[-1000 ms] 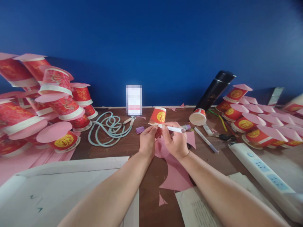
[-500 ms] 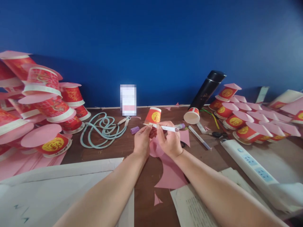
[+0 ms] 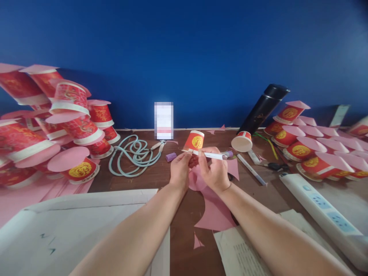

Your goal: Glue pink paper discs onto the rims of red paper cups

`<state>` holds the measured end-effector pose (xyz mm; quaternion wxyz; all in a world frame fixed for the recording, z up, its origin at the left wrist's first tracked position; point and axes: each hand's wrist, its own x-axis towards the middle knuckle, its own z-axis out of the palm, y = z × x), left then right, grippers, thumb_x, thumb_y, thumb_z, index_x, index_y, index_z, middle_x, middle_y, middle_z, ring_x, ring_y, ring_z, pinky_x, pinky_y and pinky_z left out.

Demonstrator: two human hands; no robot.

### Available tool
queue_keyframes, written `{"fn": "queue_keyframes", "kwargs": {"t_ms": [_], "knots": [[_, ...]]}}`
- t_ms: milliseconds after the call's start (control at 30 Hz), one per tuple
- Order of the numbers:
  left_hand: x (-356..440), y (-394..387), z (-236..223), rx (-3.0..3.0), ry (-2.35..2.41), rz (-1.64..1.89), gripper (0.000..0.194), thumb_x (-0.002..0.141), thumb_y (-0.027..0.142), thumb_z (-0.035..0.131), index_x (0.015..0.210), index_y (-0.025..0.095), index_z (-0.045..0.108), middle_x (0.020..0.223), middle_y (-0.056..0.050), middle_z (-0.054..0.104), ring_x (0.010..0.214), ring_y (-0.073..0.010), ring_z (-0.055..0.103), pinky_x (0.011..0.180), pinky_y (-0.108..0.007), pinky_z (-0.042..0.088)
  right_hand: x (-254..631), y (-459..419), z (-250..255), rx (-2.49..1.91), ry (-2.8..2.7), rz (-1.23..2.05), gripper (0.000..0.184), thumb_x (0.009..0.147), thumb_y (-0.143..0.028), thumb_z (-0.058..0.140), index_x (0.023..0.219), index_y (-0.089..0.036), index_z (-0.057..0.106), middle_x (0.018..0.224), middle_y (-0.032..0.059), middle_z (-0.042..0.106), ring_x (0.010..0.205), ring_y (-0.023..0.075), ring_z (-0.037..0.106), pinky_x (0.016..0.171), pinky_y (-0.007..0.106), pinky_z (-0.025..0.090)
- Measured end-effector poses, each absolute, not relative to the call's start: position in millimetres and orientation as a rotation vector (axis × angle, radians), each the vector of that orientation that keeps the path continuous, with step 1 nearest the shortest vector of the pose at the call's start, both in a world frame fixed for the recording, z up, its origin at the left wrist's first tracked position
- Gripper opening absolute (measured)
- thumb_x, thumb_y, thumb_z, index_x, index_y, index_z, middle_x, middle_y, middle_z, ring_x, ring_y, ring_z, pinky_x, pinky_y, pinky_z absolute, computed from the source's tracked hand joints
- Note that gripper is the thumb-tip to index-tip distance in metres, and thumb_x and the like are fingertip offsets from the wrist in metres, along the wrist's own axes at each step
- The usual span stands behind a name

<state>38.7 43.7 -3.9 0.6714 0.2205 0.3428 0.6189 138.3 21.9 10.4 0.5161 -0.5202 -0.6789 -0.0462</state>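
My left hand [image 3: 181, 168] pinches the lower rim of a red paper cup [image 3: 194, 141] with a yellow round emblem, which stands upside down and slightly tilted. In my right hand [image 3: 214, 168] is a white pen [image 3: 215, 155], its left end against the cup near the rim and my left fingertips. Below both hands lie a pink paper disc [image 3: 196, 182] and a cut pink sheet [image 3: 214, 211]. A purple cap [image 3: 171, 157] rests left of the cup. Just beyond my right hand a purple-ended tube [image 3: 229, 153] is partly hidden.
Stacked red cups with pink paper tops [image 3: 71, 126] crowd the left; more cups with pink cones [image 3: 313, 145] stand right. Around are a coiled cable [image 3: 132, 161], a phone [image 3: 163, 120], a black flask [image 3: 263, 109], a lying cup [image 3: 241, 142] and a power strip [image 3: 322, 207].
The view shifts sideways and back. Both hands keep their grips on the cup and pen, with hardly any visible movement between them.
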Motion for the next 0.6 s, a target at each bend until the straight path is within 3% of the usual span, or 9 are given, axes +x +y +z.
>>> {"fn": "queue_keyframes", "kwargs": {"t_ms": [600], "knots": [[37.7, 42.0, 1.0, 0.476, 0.752, 1.382, 0.016, 0.063, 0.024, 0.071, 0.067, 0.011, 0.064, 0.063, -0.005, 0.066, 0.060, -0.0137, 0.063, 0.069, -0.029, 0.051, 140.1, 23.6, 11.5, -1.284, -1.601, -0.122, 0.015, 0.090, -0.032, 0.052, 0.089, -0.019, 0.060, 0.084, 0.0057, 0.068, 0.075, 0.0176, 0.065, 0.070, 0.029, 0.052]]}}
